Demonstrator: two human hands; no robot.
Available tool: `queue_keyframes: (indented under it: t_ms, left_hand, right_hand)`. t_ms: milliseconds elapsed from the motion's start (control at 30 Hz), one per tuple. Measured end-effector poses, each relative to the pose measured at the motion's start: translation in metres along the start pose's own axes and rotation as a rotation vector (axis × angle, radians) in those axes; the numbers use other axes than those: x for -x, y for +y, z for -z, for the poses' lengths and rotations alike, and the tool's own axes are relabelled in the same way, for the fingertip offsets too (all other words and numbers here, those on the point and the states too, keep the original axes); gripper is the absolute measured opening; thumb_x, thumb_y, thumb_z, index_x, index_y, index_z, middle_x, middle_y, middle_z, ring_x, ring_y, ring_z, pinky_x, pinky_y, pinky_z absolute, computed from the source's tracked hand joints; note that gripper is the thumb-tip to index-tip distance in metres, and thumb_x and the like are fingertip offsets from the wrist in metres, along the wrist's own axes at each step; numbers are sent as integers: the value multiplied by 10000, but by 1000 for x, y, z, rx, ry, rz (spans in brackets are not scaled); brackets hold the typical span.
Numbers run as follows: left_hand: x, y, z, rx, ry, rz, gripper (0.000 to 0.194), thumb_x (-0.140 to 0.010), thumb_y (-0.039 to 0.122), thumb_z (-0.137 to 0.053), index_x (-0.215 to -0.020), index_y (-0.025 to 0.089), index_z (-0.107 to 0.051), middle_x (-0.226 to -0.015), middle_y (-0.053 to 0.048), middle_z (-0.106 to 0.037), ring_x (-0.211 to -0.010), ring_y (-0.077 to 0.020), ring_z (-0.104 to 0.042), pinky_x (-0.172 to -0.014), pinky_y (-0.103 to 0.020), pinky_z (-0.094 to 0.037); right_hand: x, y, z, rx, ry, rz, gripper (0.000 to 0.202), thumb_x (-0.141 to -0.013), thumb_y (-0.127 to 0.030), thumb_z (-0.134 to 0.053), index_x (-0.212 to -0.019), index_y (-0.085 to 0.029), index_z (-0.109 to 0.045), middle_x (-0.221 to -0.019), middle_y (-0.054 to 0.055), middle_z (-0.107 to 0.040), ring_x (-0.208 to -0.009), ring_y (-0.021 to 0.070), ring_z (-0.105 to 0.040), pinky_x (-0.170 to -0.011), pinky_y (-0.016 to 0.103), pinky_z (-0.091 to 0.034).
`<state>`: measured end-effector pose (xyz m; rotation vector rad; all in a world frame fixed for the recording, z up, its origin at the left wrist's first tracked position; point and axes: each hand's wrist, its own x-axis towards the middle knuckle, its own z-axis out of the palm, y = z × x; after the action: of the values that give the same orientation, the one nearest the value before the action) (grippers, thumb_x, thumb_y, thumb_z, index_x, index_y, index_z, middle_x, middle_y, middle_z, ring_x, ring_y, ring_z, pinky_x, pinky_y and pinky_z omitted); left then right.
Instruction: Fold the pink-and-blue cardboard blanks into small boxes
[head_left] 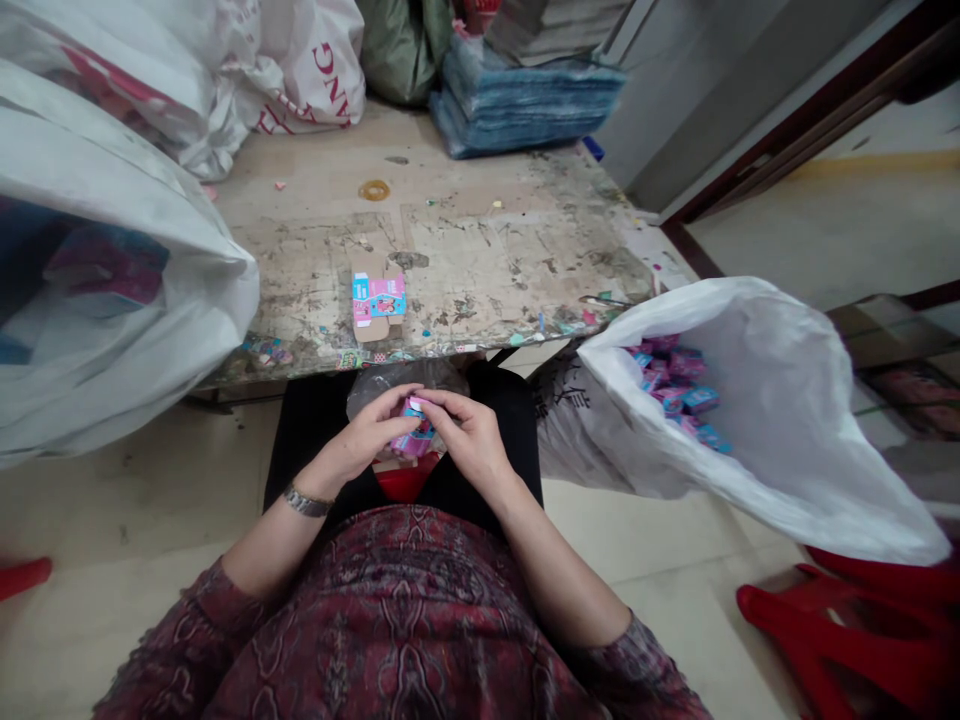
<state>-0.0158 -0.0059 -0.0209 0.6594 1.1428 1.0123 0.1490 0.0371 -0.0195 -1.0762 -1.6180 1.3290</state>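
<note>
Above my lap, a small pink and blue cardboard box [409,441] is between my two hands. My left hand [367,428] wraps round its left side, with the thumb lying across the front. The fingers of my right hand [466,432] pinch the top right edge, where a bit of white flap shows. Most of the box's back is hidden by my fingers. On the table ahead lies another box [380,300], unfolded and flattened, printed pink and blue with bare brown flaps.
A white sack [780,400] stands open at the right, with several small pink and blue boxes [679,375] inside. Another white sack [187,350] bulges at the left. The worn table [495,250] bears a yellow ring [374,189] and a blue stack [525,105]. A red stool [825,620] is lower right.
</note>
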Motion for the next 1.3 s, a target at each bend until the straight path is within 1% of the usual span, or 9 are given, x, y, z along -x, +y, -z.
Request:
queue_keyframes:
  t_ms: [133,267,400,567,733,833,1033,1167,1300]
  left_hand:
    - [-4,-5,3,-107,-47,-84,588,-787,287,-765,-1354,219,-625,-1279,-93,-678,-1130,-250,-632,-966,-377,-515]
    - [-7,-6,6,-169,-67,-129,588,-802,299,-752,-1370,225,-622,-1311,-88,-672,-1187,-260,-612,-1030,-401,-482]
    - [-5,-1,6,-166,-39,-135,564,-776,286,-772,-1326,230,-661,-1269,-72,-697,-1167,-247,-625,-1015,-377,-493]
    - [-2,6,6,-88,43,-96,519,-747,268,-798,-1257,235,-709,-1215,-60,-717,-1114,-213,-654,-950,-313,-513]
    - [-1,7,6,-48,28,-80,533,-733,236,-800,-1258,223,-707,-1217,-63,-722,-1046,-189,-666,-904,-298,-523]
    - [-2,7,5,-71,32,-100,528,-748,243,-786,-1269,223,-699,-1233,-62,-719,-1069,-197,-664,-942,-318,-516]
    - [-3,16,-2,-178,68,-206,462,-788,303,-766,-1240,226,-712,-1381,-66,-655,-1302,-244,-557,-1117,-364,-408]
    - [-2,14,-7,-183,122,-166,429,-832,388,-725,-1223,212,-713,-1281,-73,-706,-1203,-234,-613,-1039,-340,-460]
    - [-4,5,-11,-128,175,-138,379,-804,397,-745,-1130,202,-749,-1196,-68,-741,-1143,-224,-640,-998,-313,-474]
  right_hand:
    - [1,0,0,23,37,-12,211,-883,-331,-654,-1005,-256,-809,-1016,30,-812,-941,226,-766,-876,344,-595]
    - [2,1,0,64,50,23,210,-889,-314,-646,-1005,-250,-809,-1015,37,-812,-934,227,-768,-874,347,-599]
    - [1,-1,1,105,21,153,215,-919,-283,-622,-1031,-258,-803,-1056,46,-803,-976,216,-757,-920,357,-593]
    - [4,-5,1,133,-97,250,258,-951,-282,-607,-1153,-280,-767,-1206,57,-759,-1138,222,-707,-1022,399,-560]
    - [8,-3,-4,189,-36,306,278,-961,-236,-583,-1168,-295,-758,-1166,57,-769,-1136,219,-703,-1006,402,-572]
    - [6,-1,-4,182,-24,333,276,-963,-227,-584,-1169,-285,-759,-1161,71,-768,-1126,224,-707,-998,397,-575]
    - [5,5,-1,195,-11,300,317,-970,-226,-564,-1244,-270,-718,-1303,84,-710,-1239,225,-655,-1080,404,-522]
    - [9,7,-4,262,6,236,369,-949,-236,-594,-1311,-273,-662,-1303,75,-712,-1207,232,-676,-1067,409,-525]
    - [13,6,-8,254,27,236,335,-954,-244,-591,-1280,-254,-671,-1300,86,-713,-1196,225,-683,-1043,385,-538]
